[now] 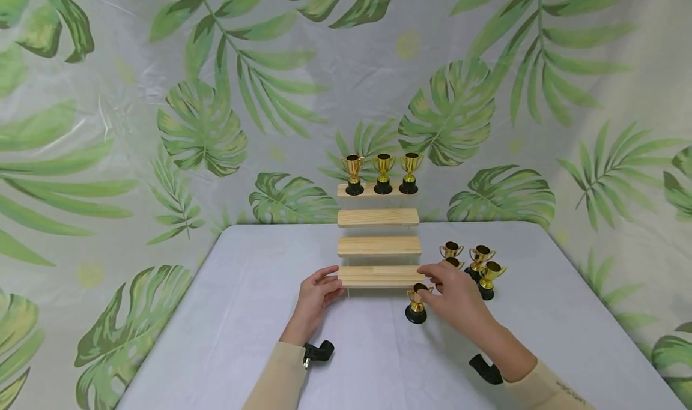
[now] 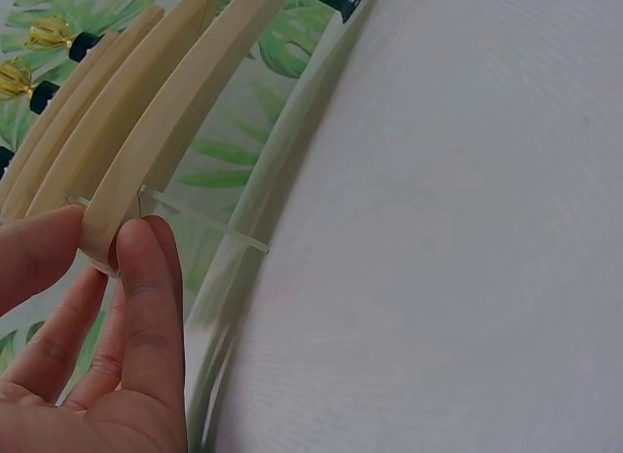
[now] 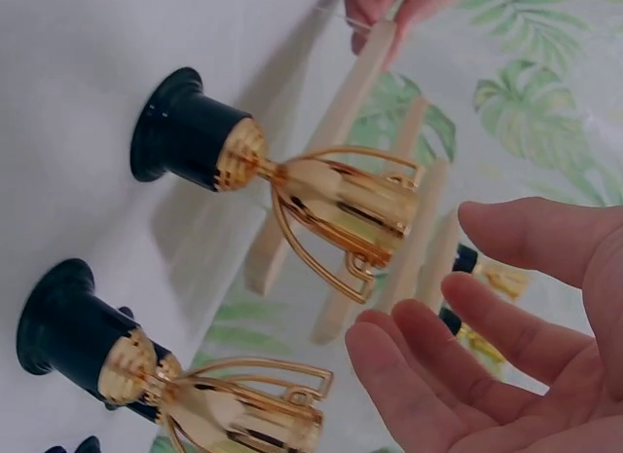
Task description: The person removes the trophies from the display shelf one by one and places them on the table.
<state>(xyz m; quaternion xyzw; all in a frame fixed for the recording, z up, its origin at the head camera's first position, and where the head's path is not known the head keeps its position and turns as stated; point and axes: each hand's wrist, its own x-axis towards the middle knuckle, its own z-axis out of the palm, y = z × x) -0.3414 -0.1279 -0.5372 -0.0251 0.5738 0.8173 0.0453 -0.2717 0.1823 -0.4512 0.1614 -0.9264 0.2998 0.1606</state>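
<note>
A tiered display stand has wooden shelves on clear supports. My left hand [image 1: 319, 293] pinches the left end of its lowest shelf [image 1: 378, 275], thumb on one face and fingers on the other in the left wrist view. A small gold trophy cup [image 1: 416, 305] on a black base stands upright on the table in front of the shelf's right end. Over it is my right hand [image 1: 459, 293]; the right wrist view shows its fingers [image 3: 389, 360] spread and apart from the trophy cup [image 3: 336, 205], holding nothing.
Three trophy cups [image 1: 383, 173] stand in a row on the top shelf [image 1: 369, 189]. Several more, including one trophy cup [image 1: 489, 278], are grouped on the table right of the stand, beside my right hand. A leaf-patterned curtain [image 1: 205, 128] hangs behind the white-covered table [image 1: 259, 290].
</note>
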